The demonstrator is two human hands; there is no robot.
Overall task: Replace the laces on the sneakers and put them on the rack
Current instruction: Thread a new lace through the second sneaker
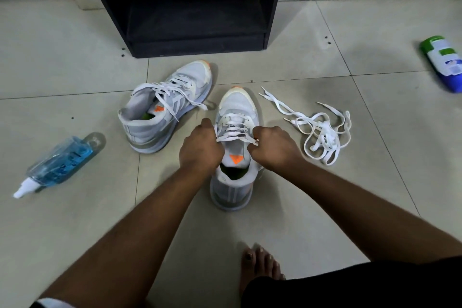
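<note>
Head view: two sneakers (200, 117), two hands (235, 144) gripping one lace (233, 136)

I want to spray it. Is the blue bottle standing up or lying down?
Lying down. The blue spray bottle rests on its side on the floor tiles, its white nozzle pointing toward the lower left.

Two grey-white sneakers, near one (235, 117) upright, laced; far one (165, 105) angled, laces loose; spare laces (322, 132) tangled rightward; dark rack (195, 7) behind
</note>
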